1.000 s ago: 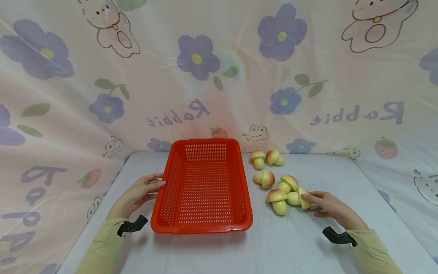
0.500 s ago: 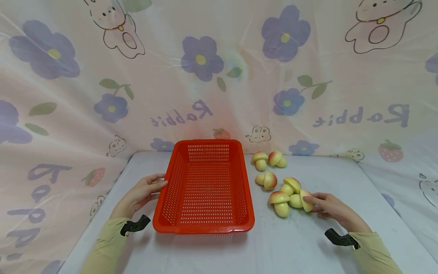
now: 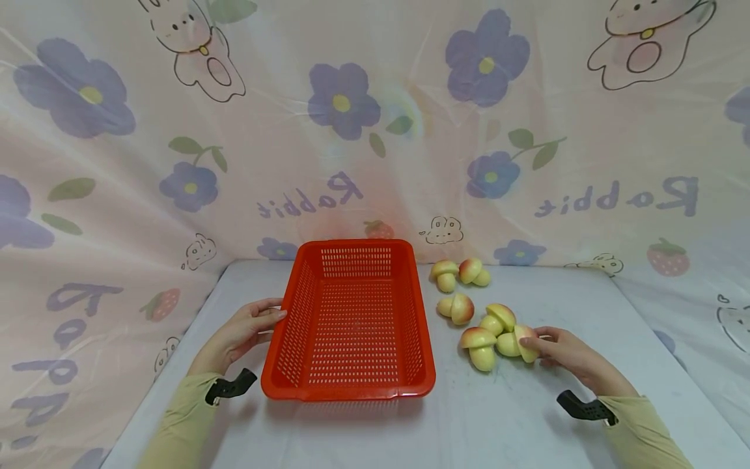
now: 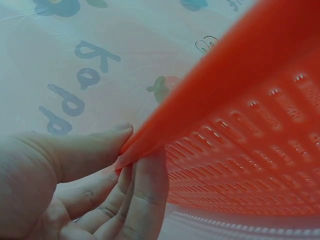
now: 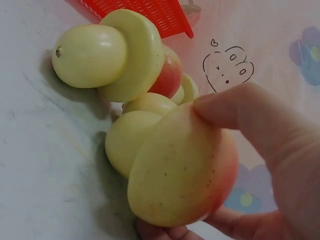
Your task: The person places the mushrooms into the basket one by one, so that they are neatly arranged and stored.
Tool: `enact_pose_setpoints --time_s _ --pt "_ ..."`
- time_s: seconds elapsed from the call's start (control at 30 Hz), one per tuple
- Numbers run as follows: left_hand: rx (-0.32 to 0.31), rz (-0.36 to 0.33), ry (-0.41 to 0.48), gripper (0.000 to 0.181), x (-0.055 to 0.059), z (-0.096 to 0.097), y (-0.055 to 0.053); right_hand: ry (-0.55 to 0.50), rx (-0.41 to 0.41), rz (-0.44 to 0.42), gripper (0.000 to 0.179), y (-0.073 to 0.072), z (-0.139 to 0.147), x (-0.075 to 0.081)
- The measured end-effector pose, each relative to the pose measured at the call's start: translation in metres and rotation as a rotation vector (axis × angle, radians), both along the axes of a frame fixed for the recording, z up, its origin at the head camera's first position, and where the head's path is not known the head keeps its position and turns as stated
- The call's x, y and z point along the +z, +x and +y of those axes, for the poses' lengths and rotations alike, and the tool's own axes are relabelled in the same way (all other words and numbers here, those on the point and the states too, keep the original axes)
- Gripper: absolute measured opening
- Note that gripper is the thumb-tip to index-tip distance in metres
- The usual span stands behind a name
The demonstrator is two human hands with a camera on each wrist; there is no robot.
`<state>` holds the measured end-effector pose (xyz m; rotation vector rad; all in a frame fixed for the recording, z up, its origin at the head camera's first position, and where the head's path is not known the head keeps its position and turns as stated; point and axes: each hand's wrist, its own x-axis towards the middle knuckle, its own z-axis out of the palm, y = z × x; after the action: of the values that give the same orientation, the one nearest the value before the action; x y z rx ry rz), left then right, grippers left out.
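Observation:
My left hand (image 3: pixel 243 332) pinches the left rim of a red plastic basket (image 3: pixel 424 352), thumb above and fingers below, as the left wrist view shows. The basket holds nothing. My right hand (image 3: pixel 577 360) grips the cap of a toy mushroom (image 3: pixel 528 343), yellow with a reddish blush. In the right wrist view, its thumb lies on top of this mushroom (image 5: pixel 182 167) and the other fingers reach behind and below, partly hidden. Two similar mushrooms, an upper one (image 3: pixel 500 316) and a left one (image 3: pixel 482 348), lie against or close beside it.
Farther back, right of the basket, lie three more mushrooms: one nearer (image 3: pixel 456 309), one at the back left (image 3: pixel 445 275) and one at the back right (image 3: pixel 473 271). All rest on a white-covered table (image 3: pixel 469 423). A patterned curtain (image 3: pixel 410 163) hangs behind and at the sides.
The right fingers have drawn in slightly around the mushroom's cap. The head view has shifted a little. The left hand and the basket stay as they were.

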<state>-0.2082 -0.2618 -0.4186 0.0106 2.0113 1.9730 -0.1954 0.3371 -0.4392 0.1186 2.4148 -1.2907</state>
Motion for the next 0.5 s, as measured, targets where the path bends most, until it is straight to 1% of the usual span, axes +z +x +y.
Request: enact_pose_setpoints --time_s 0.1,0.3,0.5 --pt "-0.008 0.005 0.009 0.061 0.0000 -0.0007 -0.0004 0.003 -0.001 0.008 0.075 -0.0003 0.0019 -0.0009" --pt "-0.025 0.010 0.020 0.059 -0.0002 -0.0017 -0.0005 -0.028 0.008 0.033 0.076 -0.0001 0.0041 -0.0063" --pt "-0.017 0.008 0.008 0.060 -0.0009 -0.0017 -0.0001 -0.054 0.018 0.072 0.072 0.0016 0.0048 -0.0050"
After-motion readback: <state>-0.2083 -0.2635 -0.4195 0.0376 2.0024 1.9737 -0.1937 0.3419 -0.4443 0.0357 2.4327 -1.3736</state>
